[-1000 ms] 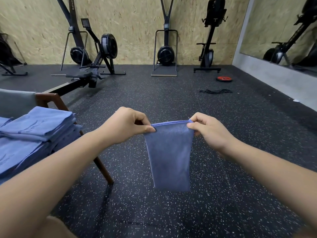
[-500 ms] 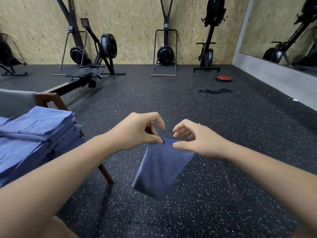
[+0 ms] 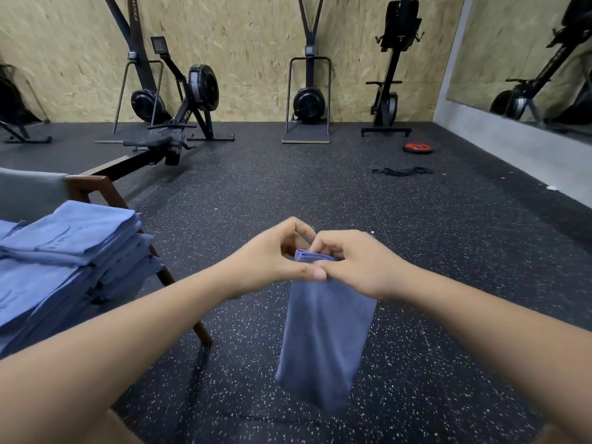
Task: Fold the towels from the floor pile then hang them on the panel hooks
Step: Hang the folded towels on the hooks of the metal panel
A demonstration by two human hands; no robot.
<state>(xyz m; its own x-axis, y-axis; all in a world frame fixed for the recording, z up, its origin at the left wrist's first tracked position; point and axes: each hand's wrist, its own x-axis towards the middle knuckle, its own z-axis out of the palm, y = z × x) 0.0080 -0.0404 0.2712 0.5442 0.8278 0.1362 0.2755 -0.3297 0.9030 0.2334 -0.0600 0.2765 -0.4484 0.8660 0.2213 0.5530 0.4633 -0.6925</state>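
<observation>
A blue towel, folded into a narrow strip, hangs in front of me above the speckled black floor. My left hand and my right hand meet at its top edge and both pinch the folded layers there, thumbs touching. A stack of folded blue towels lies on a chair at my left. No floor pile and no panel hooks are in view.
The wooden-legged chair stands at the left. A rowing machine and other black gym machines line the plywood wall. A red weight plate and a black band lie on the floor at the right, below a mirror wall.
My hands came together from a wide hold, bringing the two top corners of the towel onto each other. The towel now hangs folded narrower.
</observation>
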